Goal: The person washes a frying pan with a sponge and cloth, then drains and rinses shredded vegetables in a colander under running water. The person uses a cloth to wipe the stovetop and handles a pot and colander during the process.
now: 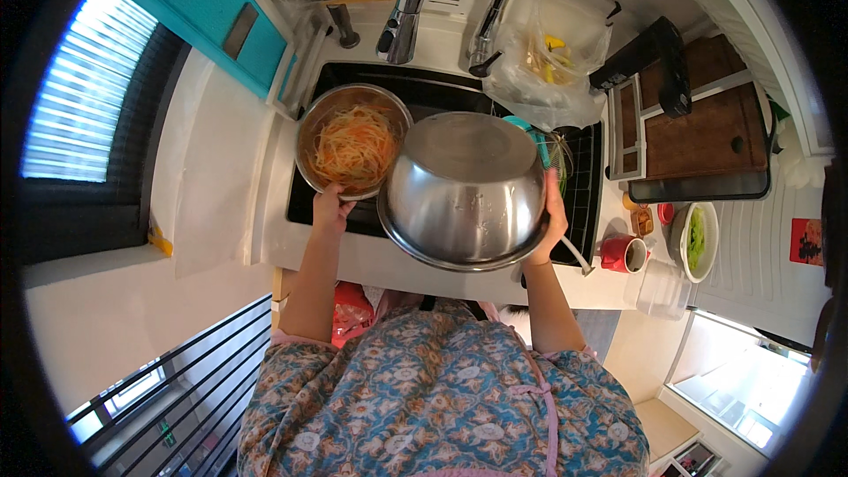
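Observation:
My left hand grips the near rim of a metal bowl that holds shredded vegetables, pale and orange. To its right, my right hand holds a larger stainless steel bowl by its right side. That bowl is tipped over, with its base facing up and away from me and its rim low on the near side. Its inside is hidden. Both bowls are over the black sink, and their edges overlap in the picture. A whisk shows just behind the large bowl's right side.
A chrome faucet rises behind the sink. Beside it hangs a clear plastic bag. A wooden cutting board stands in a rack at right. Nearer are a red mug, a clear container and a white colander with greens.

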Demonstrator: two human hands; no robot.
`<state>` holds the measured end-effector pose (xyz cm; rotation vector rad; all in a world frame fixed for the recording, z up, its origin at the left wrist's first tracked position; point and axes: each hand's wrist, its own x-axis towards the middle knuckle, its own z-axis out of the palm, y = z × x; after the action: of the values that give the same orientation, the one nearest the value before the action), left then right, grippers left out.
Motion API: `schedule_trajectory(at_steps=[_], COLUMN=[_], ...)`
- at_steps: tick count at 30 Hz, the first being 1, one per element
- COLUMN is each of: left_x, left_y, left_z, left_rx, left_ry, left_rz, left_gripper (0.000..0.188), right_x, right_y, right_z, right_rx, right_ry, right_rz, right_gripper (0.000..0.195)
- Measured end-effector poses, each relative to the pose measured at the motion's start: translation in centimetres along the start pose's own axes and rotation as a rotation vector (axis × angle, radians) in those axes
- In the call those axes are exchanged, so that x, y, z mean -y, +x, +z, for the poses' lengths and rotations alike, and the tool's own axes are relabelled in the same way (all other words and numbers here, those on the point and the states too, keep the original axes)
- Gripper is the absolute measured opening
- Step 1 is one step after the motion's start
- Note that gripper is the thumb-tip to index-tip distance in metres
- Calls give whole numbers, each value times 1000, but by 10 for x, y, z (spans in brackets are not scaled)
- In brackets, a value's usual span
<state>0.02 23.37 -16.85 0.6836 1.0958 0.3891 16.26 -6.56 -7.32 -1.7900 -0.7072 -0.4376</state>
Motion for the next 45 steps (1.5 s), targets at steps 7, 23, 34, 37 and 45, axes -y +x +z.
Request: schedule_trajectory(at_steps=[7, 23, 34, 37, 45], left_x=[3, 4, 17, 19, 24], left_y=[3, 2, 12, 15, 25], left_z=[-3, 13, 13, 11, 4], left_rx=[-22, 11, 80, 93, 67], left_ry=[-32, -7, 25, 68, 72], left_rz=[-7, -31, -25, -36, -90], left_gripper=[26, 15, 16, 18, 22], right_x=[-27, -42, -48, -38, -3], right_y=[-13, -35, -28, -22, 10], right_z=[9, -86, -90, -89, -64], right_rx=[103, 154, 333, 419, 127], right_ry=[42, -498, -599, -825, -669], right_rz=[198, 680, 762, 694, 118], right_gripper=[52, 23, 39, 42, 36])
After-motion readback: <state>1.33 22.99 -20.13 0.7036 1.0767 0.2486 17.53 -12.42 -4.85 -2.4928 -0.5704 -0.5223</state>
